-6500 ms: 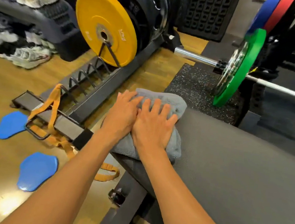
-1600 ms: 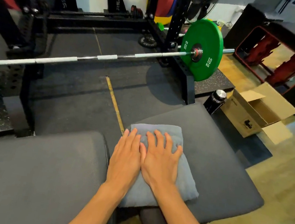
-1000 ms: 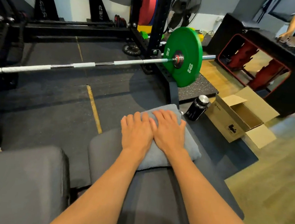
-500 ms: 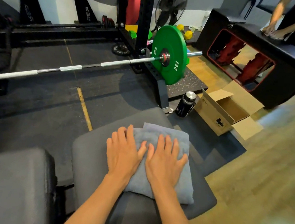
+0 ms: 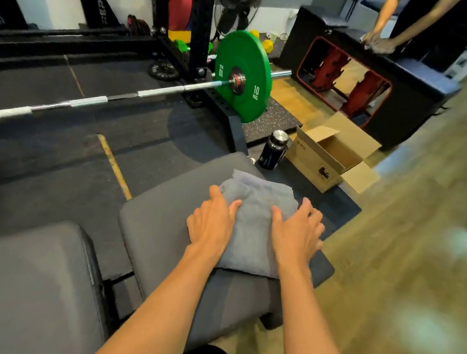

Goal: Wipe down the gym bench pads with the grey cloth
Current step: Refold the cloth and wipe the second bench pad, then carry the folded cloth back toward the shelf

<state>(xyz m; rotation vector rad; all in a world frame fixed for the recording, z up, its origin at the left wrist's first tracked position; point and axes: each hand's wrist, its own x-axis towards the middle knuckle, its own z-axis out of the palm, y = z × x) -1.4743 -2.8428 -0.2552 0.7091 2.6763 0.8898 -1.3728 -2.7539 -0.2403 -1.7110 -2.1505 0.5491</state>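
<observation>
1. Grey cloth [image 5: 252, 231]: folded, lying on the far right part of the seat pad [image 5: 160, 223]. It is bunched up slightly between the two hands, and its near edge lies flat on the pad.
2. Left hand [image 5: 211, 222]: grips the left side of the cloth. The thumb lies on top and the fingers are bent down over the cloth's edge.
3. Right hand [image 5: 297, 232]: grips the right side of the cloth in the same way, thumb on top, fingers curled over the edge near the pad's right rim. The hands are apart, with cloth showing between them.
4. Back pad [image 5: 19, 283]: the larger grey pad, at lower left, separated from the seat pad by a narrow gap.
5. Barbell [image 5: 89, 100]: runs across the black rubber mat [image 5: 53, 162] beyond the bench and carries a green plate [image 5: 242, 76] marked 10 KG.
6. Bottle [image 5: 273, 149]: dark with a metal cap, upright on the floor just past the seat pad, beside an open cardboard box [image 5: 324, 161].
7. Wooden floor [image 5: 408, 269]: to the right of the bench, blurred.
8. Fan [image 5: 237, 1]: stands behind the rack.
9. Second person [image 5: 413, 19]: top right, both hands resting on a black padded box [image 5: 411, 89].
</observation>
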